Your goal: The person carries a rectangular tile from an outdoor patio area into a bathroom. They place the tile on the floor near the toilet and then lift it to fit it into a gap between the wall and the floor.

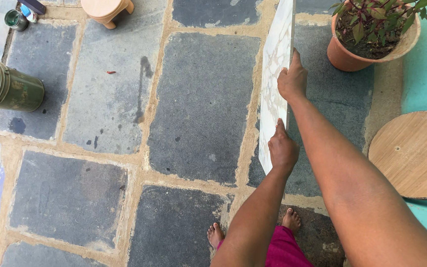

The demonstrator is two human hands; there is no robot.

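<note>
Standing barefoot on dark paving stones, the person steadies a white marbled tile upright on its edge. The left hand clasps its near top edge; the right hand grips farther along. Any slackening could let it topple, probably cracking on stone, striking the feet or hitting the terracotta plant pot beyond.

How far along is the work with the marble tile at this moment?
Done: the white marble tile is raised on its edge above the stone floor. In hand: the left hand and right hand hold its upper edge. Left: it is not laid flat anywhere yet.
</note>
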